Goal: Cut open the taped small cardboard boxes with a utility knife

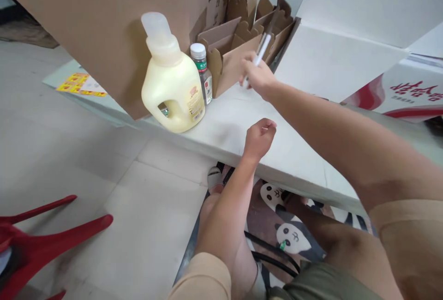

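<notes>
My right hand [258, 76] is closed around a slim white-handled tool [262, 51]. A narrow, blade-like streak extends from the tool's upper end, too blurred to name for certain. This hand is over the table, in front of an open cardboard box [238, 67] with upright flaps. Lower down, near the table's front edge, my left hand [259, 139] has its fingers curled in, and I see nothing in them. Left of both hands stand a pale yellow jug [173, 83] with a frosted cap and a small white-capped bottle [202, 74].
A tall carton [104, 27] rises behind the jug on the white table [221, 127]. White boxes [349, 60] and a red-and-white carton [411, 90] are at right. A red stool [58, 244] is on the floor at left. My legs are beneath the table edge, above a panda-patterned mat [292, 237].
</notes>
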A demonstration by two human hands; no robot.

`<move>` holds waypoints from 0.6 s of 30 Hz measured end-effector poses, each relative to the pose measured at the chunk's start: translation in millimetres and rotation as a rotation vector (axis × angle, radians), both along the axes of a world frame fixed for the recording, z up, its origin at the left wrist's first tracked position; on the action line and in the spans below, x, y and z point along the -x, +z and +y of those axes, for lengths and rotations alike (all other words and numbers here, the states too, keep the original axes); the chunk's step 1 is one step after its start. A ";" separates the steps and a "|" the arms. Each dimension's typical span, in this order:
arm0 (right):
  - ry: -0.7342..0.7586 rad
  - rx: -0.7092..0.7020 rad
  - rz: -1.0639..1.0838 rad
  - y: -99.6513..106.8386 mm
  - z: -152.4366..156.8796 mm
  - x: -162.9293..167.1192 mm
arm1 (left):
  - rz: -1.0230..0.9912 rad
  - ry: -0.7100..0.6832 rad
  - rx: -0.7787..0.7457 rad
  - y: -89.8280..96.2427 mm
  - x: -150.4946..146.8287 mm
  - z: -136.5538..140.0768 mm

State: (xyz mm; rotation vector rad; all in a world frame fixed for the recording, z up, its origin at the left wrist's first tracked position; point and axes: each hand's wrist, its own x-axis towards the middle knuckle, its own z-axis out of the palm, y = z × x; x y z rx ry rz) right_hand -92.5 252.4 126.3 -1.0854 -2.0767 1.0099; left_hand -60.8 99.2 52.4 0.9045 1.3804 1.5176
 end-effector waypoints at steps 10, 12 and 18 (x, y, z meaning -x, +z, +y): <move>0.002 -0.384 -0.261 4.6 10.1 -6.3 | 0.030 0.018 -0.034 -4.6 -1.0 2.8; -0.047 -0.378 -0.239 2.5 8.1 -39.7 | 0.023 0.092 -0.085 -7.3 -0.9 3.3; -0.180 -0.236 -0.040 3.4 -33.8 -190.2 | 0.115 0.429 -0.202 -8.7 5.1 -2.4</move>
